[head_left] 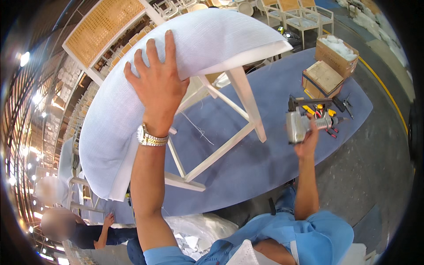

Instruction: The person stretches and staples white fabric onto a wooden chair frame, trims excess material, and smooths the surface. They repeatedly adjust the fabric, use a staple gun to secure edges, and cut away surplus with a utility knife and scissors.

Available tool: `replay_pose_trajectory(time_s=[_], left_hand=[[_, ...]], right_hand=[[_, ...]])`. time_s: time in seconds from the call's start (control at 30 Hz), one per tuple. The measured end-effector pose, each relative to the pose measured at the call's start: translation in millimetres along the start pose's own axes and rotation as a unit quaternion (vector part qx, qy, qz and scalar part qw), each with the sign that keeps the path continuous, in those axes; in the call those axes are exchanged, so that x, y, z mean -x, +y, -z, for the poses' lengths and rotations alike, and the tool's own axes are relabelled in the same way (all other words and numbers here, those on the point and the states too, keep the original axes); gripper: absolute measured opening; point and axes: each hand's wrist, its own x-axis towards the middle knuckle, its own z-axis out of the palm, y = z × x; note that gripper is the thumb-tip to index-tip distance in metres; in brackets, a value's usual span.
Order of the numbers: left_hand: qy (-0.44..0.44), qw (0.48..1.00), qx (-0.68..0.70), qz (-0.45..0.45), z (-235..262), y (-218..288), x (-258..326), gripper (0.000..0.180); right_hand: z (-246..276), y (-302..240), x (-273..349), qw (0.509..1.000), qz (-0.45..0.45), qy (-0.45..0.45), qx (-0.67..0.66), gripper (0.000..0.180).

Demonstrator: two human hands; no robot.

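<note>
A chair with a curved back in pale blue-white fabric [104, 132] and a whitish wooden leg frame [248, 101] stands tilted on the blue-grey covered table [238, 174]. My left hand [158, 86] lies on the fabric of the back, fingers spread and pressing flat. To the right, my right hand [310, 140] is wrapped around a silver-and-black pneumatic staple gun [298, 126]. The staple gun is over the table's right part, apart from the chair. Loose white threads [198, 128] hang or lie between the chair's legs.
Behind the staple gun lie pliers [348, 106] and yellow- and red-handled tools [331, 113]. Two cardboard boxes [321, 80] stand at the table's far right end. A co-worker [90, 234] is at the lower left. More chairs [302, 20] and a cane panel [104, 33] are behind.
</note>
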Motion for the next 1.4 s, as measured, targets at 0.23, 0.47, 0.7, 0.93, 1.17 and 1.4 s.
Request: replay_pose_trajectory(time_s=[0.23, 0.47, 0.7, 0.93, 1.17, 1.4], left_hand=[[-0.007, 1.000, -0.017, -0.013, -36.6, -38.9, -37.7, 0.108], [-0.016, 0.999, -0.021, -0.029, -64.9, -67.1, -76.9, 0.108], [-0.013, 0.999, -0.018, -0.033, -90.1, -93.6, -94.0, 0.107], [-0.025, 0.999, -0.029, -0.030, -105.6, -107.8, -113.4, 0.107], [-0.017, 0.999, -0.025, -0.032, -116.0, -116.5, -116.9, 0.104], [-0.085, 0.995, -0.043, 0.011, -100.4, -111.1, -118.8, 0.110]], right_hand=[[-115.7, 47.5, -1.0, 0.970, -0.029, -0.239, 0.045, 0.041], [-241.6, 96.6, -84.6, 0.834, 0.356, -0.345, 0.244, 0.039], [-300.6, 163.6, -126.7, 0.824, 0.303, -0.409, 0.248, 0.035], [-340.5, 185.8, -153.1, 0.808, 0.310, -0.443, 0.235, 0.036], [-362.0, 197.0, -149.1, 0.918, 0.018, -0.395, 0.012, 0.032], [-365.9, 195.8, -153.7, 0.803, 0.388, -0.365, 0.267, 0.022]])
